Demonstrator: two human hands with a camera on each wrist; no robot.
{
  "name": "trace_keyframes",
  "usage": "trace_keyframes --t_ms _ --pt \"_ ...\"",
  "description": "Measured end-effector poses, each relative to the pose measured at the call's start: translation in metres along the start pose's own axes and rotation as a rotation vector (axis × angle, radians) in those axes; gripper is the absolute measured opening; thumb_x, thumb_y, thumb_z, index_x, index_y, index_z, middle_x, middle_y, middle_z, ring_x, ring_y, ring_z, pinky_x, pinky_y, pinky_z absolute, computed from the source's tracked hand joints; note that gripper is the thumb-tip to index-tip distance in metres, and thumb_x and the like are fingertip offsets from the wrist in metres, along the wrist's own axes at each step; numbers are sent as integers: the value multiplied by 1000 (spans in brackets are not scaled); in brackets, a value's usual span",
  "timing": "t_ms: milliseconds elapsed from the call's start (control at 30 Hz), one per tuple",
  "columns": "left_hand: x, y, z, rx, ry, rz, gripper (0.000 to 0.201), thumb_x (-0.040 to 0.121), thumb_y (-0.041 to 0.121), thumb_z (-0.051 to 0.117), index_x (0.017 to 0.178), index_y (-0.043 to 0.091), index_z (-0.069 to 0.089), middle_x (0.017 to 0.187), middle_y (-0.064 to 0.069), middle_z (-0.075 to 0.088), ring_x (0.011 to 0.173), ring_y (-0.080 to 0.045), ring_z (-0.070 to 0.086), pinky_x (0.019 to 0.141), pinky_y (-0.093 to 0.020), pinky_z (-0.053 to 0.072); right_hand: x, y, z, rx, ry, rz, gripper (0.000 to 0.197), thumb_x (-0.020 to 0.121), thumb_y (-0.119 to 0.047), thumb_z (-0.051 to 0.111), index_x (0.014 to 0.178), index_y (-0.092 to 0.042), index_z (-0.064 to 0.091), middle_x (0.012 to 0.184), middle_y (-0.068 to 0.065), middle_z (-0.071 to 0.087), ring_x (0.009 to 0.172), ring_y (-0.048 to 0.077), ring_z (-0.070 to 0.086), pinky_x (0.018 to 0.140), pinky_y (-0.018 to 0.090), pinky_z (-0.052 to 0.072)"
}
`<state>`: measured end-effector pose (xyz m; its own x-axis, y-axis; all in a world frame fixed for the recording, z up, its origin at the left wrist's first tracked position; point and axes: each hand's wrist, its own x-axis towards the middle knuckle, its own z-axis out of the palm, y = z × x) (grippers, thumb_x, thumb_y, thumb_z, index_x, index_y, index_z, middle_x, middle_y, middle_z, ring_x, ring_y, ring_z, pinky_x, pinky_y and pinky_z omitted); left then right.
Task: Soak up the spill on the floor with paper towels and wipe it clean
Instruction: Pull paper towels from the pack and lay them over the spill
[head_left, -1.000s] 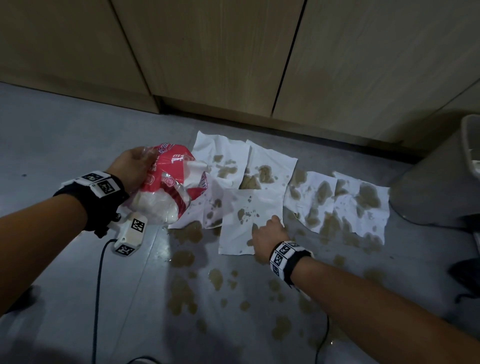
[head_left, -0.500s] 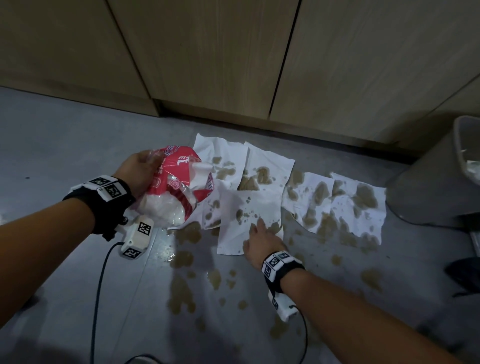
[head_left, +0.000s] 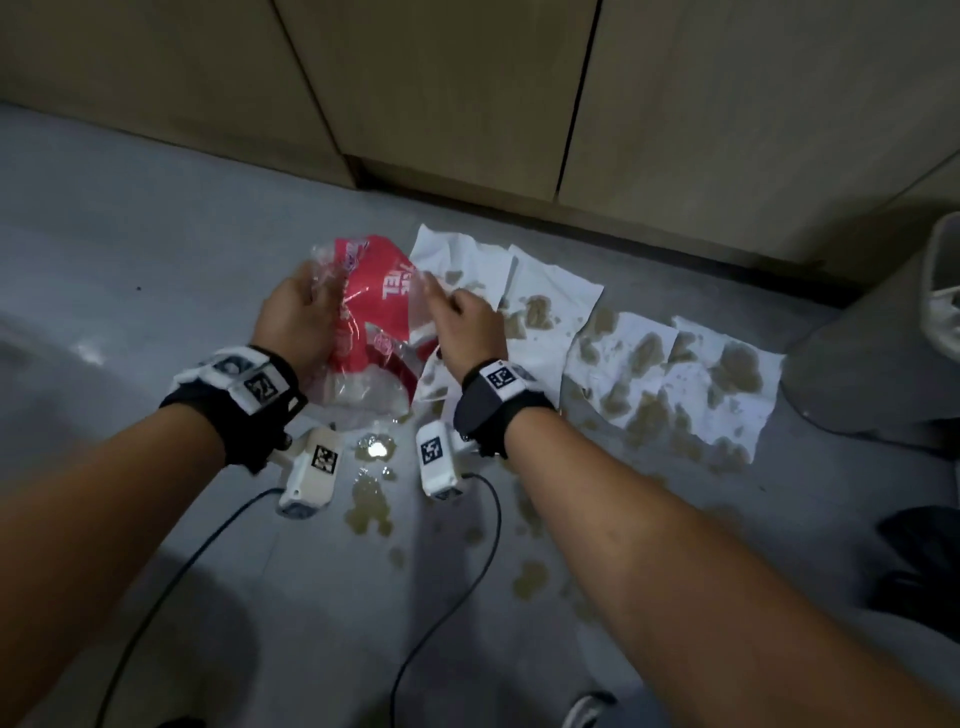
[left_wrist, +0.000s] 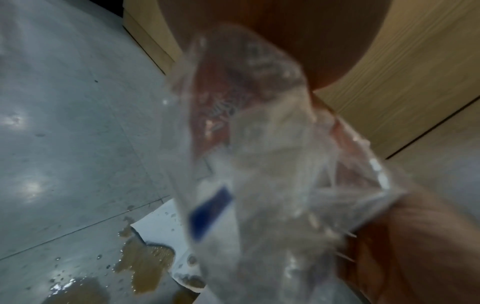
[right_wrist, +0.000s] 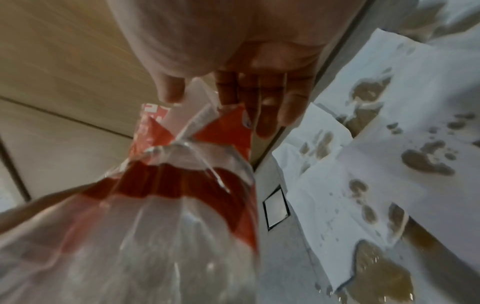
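Left hand (head_left: 296, 317): fingers curled round the left side of the red-and-clear towel pack (head_left: 371, 332), holding it up off the floor (head_left: 130, 322), mouth tilted away toward the cabinets. Purpose, as judged: to steady the pack so the other hand can draw from it.

Right hand (head_left: 465, 325): at the pack's open mouth; in the right wrist view the thumb and forefinger pinch a white sheet (right_wrist: 196, 96) standing out of the torn plastic, the remaining fingers lying loosely straight beside it. Step in hand, as judged: pulling out a fresh towel.

Towel pack: soft plastic, crumpled, partly emptied by the look of it; likely to deform rather than resist, hence the two-handed handling.

Laid paper towels (head_left: 675, 374): several white sheets spread flat in a row beyond and to the right of the hands, edges overlapping, blotched brown where liquid has come through. Placed flat to soak, it seems.

Spill (head_left: 369, 499): brown puddles and droplets on the grey floor, uncovered below the hands and under the right forearm. This patch presumably awaits the next sheet; wiping not yet begun.

Cabinets (head_left: 467, 104): pale wood doors along the far edge.

Bin (head_left: 883, 353): grey, at the right, just beside the last sheet.
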<state>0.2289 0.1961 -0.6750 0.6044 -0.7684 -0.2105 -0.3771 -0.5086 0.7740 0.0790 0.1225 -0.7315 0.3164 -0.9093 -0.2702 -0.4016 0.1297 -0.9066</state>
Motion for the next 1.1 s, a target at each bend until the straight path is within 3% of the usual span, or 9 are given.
trace_keyframes --t_ms 100,200,433,633,733,800,833,967,1100 --pt "-12 -1 7 58 76 49 23 107 37 39 104 21 54 80 8 61 66 -3 57 45 -5 38 2 5 -1 -135 73 -99 52 91 -63 50 66 -17 45 63 -1 52 56 17 46 54 31 39" --pt "-23 -14 19 55 86 107 24 107 38 37 103 20 53 81 8 60 66 -4 57 48 -10 41 0 22 7 -99 173 -147 45 89 -56 58 73 -16 47 71 -2 52 64 17 48 58 32 39" --pt "-46 -14 14 6 46 107 25 105 42 40 103 24 56 88 7 66 79 -11 66 59 -20 45 -38 31 -8 155 84 42 41 92 -46 60 73 -10 55 67 4 59 61 19 53 60 30 43" --pt "-75 -1 26 -3 -22 135 26 106 39 40 114 17 50 89 -2 67 64 -5 60 42 -6 38 -46 25 -40 368 101 76 29 96 -30 59 72 -14 54 78 7 61 75 21 60 72 36 52" --pt "-83 6 29 9 -154 132 68 99 53 44 155 29 14 124 -15 66 86 -19 69 73 -19 50 -52 24 -56 457 99 116 28 96 -34 57 77 -14 55 75 12 61 68 25 59 72 43 53" --pt "-91 17 30 46 -333 230 100 85 62 55 150 48 -20 146 -12 51 103 -23 68 90 -33 51 -60 26 -67 423 83 131 31 93 -44 56 82 -15 58 75 11 65 66 26 61 70 45 52" --pt "-95 22 32 111 -419 305 108 78 63 61 146 55 -23 149 -10 48 103 -22 68 90 -37 53 -64 26 -72 416 60 135 32 91 -48 58 85 -16 60 78 8 69 70 27 65 72 45 53" --pt "-99 30 44 433 -550 456 104 61 74 66 146 67 7 138 -8 51 109 -22 60 90 -35 54 -73 33 -90 429 22 103 27 83 -39 74 95 -17 63 101 15 73 94 33 70 89 53 55" --pt "-95 30 56 533 -534 405 99 62 72 72 148 53 27 134 -6 52 112 -23 58 95 -37 52 -70 40 -105 366 176 34 15 88 -26 71 86 -20 58 94 15 71 83 24 65 88 47 53"
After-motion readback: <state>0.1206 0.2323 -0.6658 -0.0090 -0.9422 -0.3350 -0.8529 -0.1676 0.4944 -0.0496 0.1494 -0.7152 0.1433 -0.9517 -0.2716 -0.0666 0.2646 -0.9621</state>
